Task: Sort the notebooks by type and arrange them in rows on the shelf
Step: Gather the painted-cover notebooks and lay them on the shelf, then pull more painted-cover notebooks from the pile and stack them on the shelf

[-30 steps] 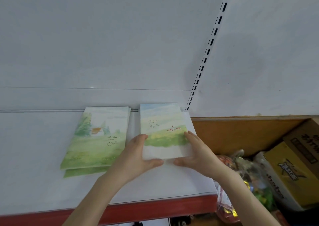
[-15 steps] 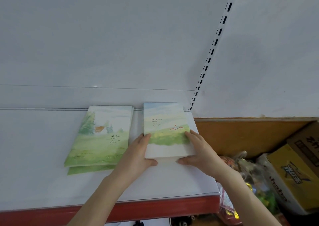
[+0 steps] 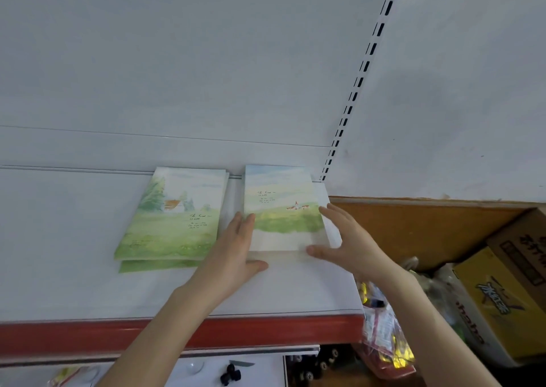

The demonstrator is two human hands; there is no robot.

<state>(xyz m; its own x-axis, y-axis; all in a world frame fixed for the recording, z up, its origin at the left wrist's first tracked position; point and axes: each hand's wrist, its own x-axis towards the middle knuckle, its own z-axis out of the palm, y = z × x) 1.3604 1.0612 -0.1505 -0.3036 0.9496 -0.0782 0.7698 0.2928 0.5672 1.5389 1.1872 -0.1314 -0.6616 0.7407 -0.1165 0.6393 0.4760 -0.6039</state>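
Observation:
Two stacks of watercolour-cover notebooks lie on the white shelf (image 3: 65,253) against its back wall. The left stack (image 3: 174,218) shows a cottage among trees, with a lower notebook sticking out at the front. The right stack (image 3: 280,209) shows a meadow with small red-roofed houses. My left hand (image 3: 236,251) lies flat against that stack's left edge, fingers straight, thumb at its front corner. My right hand (image 3: 345,239) has its fingers straight along the stack's right edge and its thumb by the front right corner.
The shelf has a red front lip (image 3: 88,336) and ends on the right beside a slotted upright (image 3: 357,82). Right of it are a wooden board (image 3: 413,227), yellow cardboard boxes (image 3: 502,301) and bags of small goods (image 3: 384,339). A lower shelf holds small black items (image 3: 232,375).
Both hands slid the right stack back toward the wall. My fingers have straightened and loosened from the stack's sides.

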